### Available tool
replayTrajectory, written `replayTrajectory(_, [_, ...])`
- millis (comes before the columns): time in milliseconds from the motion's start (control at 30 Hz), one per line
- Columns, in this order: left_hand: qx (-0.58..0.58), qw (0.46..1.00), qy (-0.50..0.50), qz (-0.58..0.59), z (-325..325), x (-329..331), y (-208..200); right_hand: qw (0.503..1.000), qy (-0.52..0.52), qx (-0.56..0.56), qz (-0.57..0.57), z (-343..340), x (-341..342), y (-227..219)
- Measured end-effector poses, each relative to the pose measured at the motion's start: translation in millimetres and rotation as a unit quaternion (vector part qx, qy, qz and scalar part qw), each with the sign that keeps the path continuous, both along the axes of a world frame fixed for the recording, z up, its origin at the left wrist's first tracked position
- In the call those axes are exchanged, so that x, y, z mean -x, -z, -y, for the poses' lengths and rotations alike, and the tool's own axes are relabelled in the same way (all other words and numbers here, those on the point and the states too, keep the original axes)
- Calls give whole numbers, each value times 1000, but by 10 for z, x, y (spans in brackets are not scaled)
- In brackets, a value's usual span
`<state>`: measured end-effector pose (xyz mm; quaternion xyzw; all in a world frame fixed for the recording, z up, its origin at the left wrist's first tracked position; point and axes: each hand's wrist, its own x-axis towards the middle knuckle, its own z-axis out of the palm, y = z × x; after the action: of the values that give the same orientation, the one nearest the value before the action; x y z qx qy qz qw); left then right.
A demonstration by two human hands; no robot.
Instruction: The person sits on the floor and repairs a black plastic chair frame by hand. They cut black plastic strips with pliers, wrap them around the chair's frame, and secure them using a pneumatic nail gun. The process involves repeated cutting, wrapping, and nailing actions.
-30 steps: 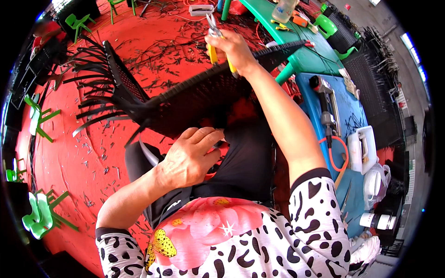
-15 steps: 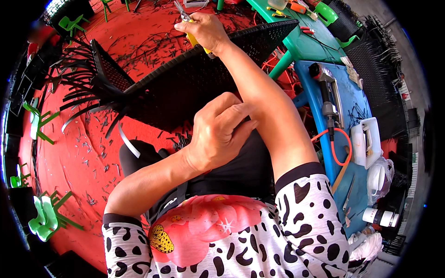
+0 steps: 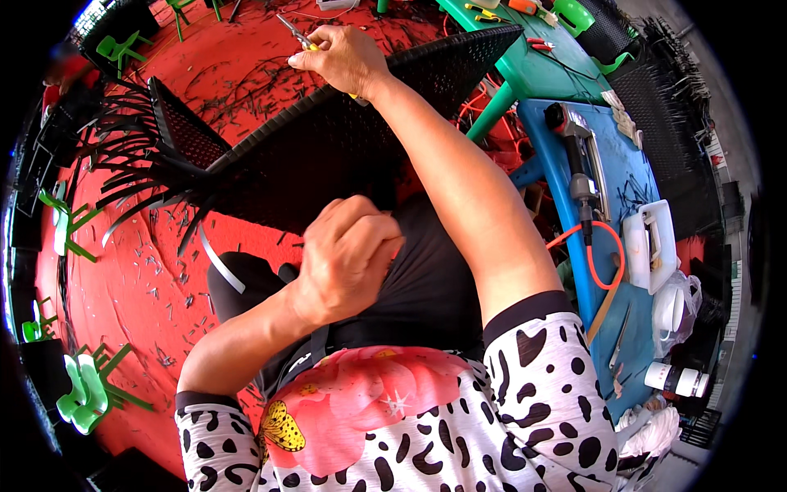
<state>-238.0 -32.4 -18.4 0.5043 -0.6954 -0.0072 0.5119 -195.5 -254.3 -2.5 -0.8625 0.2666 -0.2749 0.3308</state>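
Note:
Above the rim of a black woven wicker piece (image 3: 303, 148), my right hand (image 3: 346, 61) is closed around yellow-handled shears (image 3: 297, 34) whose metal blades point up and left. Its palm hides most of the handles. My left hand (image 3: 348, 258) is curled closed in front of my lap, below my right forearm. Whatever its fingers hold, if anything, is hidden. Long loose black strips (image 3: 135, 152) fan out from the left end of the wicker piece. A pale strip (image 3: 221, 261) hangs down near my knee.
Black offcuts litter the red floor (image 3: 139, 328). On the right stand a green table (image 3: 566, 78) and a blue table (image 3: 553, 164) bearing an air tool (image 3: 580, 164) with an orange hose, and a white container (image 3: 650, 246). Green chairs (image 3: 86, 394) stand at the left.
My right hand has shifted left and slightly away with the shears. My left hand has dropped nearer and to the left, away from my right forearm. The wicker piece has moved slightly left.

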Motion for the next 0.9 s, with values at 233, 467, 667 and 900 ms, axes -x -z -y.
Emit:
replayTrajectory(233, [-167,975,-123,79,-204,-594,852,1000,7,9,10,0,0,-1])
replayTrajectory(467, [-280,940,-180,79,-302,-979,1764,999,3,-9,35,-63,-59,-33])
replayTrajectory(667, [-464,866,-150,108,-355,-1086,2142,998,-44,-19,45,-7,-8,-89])
replayTrajectory(900, [-538,803,-108,234,-308,-1001,1931,994,-61,-25,88,40,-51,-56])
